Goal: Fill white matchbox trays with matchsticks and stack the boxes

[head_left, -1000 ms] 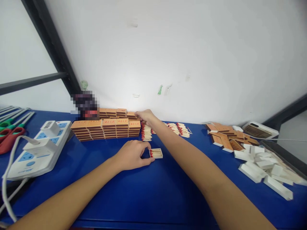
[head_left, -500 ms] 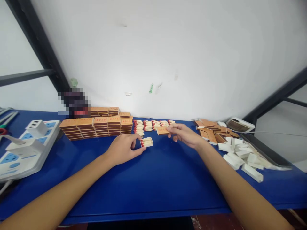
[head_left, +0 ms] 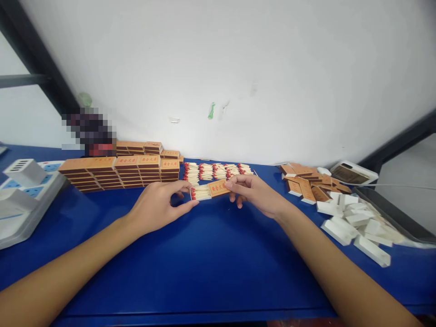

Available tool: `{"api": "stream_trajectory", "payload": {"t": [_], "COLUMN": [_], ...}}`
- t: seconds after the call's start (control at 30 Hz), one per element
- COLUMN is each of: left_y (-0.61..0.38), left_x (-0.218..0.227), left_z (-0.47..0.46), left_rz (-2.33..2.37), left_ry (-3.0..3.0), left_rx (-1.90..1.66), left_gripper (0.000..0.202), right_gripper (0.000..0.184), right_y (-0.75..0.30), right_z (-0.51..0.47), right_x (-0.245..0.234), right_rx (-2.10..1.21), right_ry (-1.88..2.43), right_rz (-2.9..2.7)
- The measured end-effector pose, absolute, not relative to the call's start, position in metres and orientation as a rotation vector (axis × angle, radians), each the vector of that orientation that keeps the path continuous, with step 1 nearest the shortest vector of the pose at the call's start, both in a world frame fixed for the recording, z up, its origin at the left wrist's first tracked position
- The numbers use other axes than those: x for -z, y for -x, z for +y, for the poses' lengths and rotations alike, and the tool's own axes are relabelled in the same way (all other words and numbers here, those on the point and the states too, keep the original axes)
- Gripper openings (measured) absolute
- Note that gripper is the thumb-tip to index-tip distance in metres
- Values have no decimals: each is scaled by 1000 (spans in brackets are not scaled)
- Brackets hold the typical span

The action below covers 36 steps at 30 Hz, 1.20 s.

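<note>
Between thumb and fingers, my left hand (head_left: 161, 204) grips the left end of a white matchbox tray (head_left: 200, 192) filled with red-tipped matches. My right hand (head_left: 254, 193) pinches the right end of an orange matchbox sleeve (head_left: 219, 188) printed with red characters. The sleeve's left end meets the tray's right end, and the tray is partly inside or right against it; the exact overlap I cannot tell. Just behind lie several bundles of loose matches (head_left: 220, 171) in a row. Left of them stand stacked matchboxes (head_left: 136, 170).
Orange sleeves (head_left: 306, 179) and white trays (head_left: 354, 218) are heaped on the right of the blue table (head_left: 211, 272). A phone-like device (head_left: 354, 175) and a black tray (head_left: 398, 218) lie behind them. A power strip (head_left: 34, 218) with plugs sits at the left.
The sleeve and the match-filled tray, apart before, now meet end to end. My right hand's sleeve has moved left against the tray. The camera view has shifted slightly.
</note>
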<state>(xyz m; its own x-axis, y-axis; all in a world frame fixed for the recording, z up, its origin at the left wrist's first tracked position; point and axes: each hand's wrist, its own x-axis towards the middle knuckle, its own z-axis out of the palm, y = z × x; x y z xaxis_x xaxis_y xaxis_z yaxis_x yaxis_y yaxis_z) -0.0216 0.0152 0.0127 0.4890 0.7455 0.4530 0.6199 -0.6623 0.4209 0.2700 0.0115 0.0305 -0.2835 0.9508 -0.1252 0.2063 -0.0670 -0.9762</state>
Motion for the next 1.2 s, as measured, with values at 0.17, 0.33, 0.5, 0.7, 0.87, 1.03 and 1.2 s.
{"api": "stream_trajectory", "payload": {"t": [0.17,0.33,0.5,0.7,0.87,1.03,1.2], "left_y": [21,24,23,24,26,27,27], "left_x": [-11,-9,-10,-10,-10,-12,-16], "left_z": [14,17,16,15,17,18,17], "left_rz": [1153,1183,1166,1124,1075,1023,969], "left_ry": [-2519,-2509,-2521,-2550,-2561,-2613,-2721], "left_rx": [-988,-1046,-1069,-1102,-1100,-1088,-1179], "left_gripper": [34,37,35,32,38,34,36], "right_gripper": [46,46,46,48,45,51,48], "right_y": [-267,-266,-268,-266,-260,-251,-244], "right_z": [10,7,6,4,3,-1,-11], "right_x": [-28,-29,-34,-34,-32,-28,-30], "right_rx": [-1443,-1453,-1412,-1443,-1359,-1261,-1136], "right_ry": [1249,1261,1256,1239,1209,1155,1138], "right_rz": [-1479,-1455,-1537,-1594,-1522,-1525,-1627]}}
